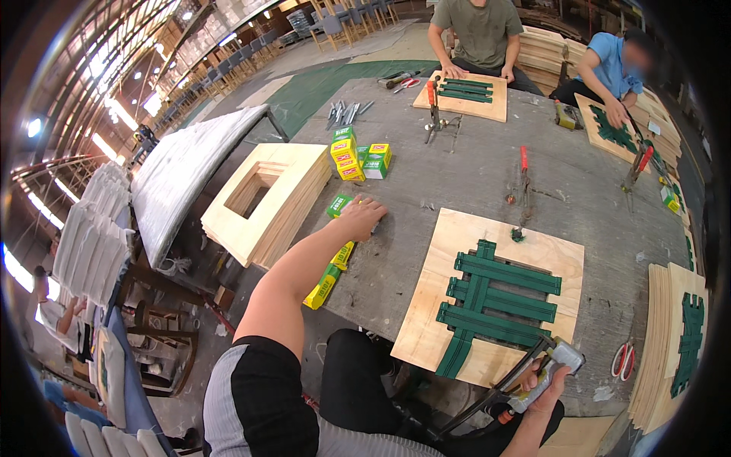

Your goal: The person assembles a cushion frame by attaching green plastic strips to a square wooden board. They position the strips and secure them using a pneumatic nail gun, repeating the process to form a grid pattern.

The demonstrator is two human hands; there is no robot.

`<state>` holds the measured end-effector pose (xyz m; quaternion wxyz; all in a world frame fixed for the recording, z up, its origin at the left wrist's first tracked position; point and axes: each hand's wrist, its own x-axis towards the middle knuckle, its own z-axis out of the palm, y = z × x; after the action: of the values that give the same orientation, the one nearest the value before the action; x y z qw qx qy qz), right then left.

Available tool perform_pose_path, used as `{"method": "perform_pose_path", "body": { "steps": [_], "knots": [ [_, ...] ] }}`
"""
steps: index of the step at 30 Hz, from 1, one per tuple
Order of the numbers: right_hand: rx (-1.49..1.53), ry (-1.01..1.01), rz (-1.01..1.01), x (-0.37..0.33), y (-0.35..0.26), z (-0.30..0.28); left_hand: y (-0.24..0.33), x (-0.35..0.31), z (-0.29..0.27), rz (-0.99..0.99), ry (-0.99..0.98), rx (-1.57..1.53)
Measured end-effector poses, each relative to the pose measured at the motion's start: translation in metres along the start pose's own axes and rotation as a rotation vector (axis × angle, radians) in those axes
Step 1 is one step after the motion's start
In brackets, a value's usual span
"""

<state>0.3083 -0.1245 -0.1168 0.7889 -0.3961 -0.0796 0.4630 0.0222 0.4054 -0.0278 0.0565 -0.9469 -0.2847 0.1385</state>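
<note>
My left hand (361,219) reaches over the table beside a green and yellow small carton (339,204). Its fingers curl downward, and a small greyish bit shows at the fingertips; I cannot make out what it is. My right hand (542,394) grips a staple gun (566,355) with a grey body, at the near right corner of a plywood panel (420,283). Dark green webbing straps (499,326) lie across the panel's cut-out, several crosswise and one lengthwise woven through them. The ends of some straps extend onto the wood.
Stacked plywood frames (297,171) stand at the left, with more cartons (346,158) and metal strips (346,114) nearby. A red-handled clamp (524,179) stands beyond my panel. Red scissors (623,361) and another panel stack (656,335) are at the right. Two people work across the table.
</note>
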Motion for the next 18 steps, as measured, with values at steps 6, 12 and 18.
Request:
{"method": "perform_pose_path", "body": {
  "steps": [6, 12, 18],
  "knots": [
    [-0.062, 0.01, 0.022, -0.005, -0.002, -0.002, 0.02, 0.0, -0.01, 0.084, 0.272, -0.301],
    [-0.053, -0.005, 0.027, -0.001, -0.002, 0.004, 0.013, -0.002, -0.021, -0.079, 0.549, -0.592],
    [0.018, 0.073, -0.033, -0.004, 0.001, 0.0, 0.006, -0.008, -0.04, -0.327, 0.51, -0.783]
  ]
}}
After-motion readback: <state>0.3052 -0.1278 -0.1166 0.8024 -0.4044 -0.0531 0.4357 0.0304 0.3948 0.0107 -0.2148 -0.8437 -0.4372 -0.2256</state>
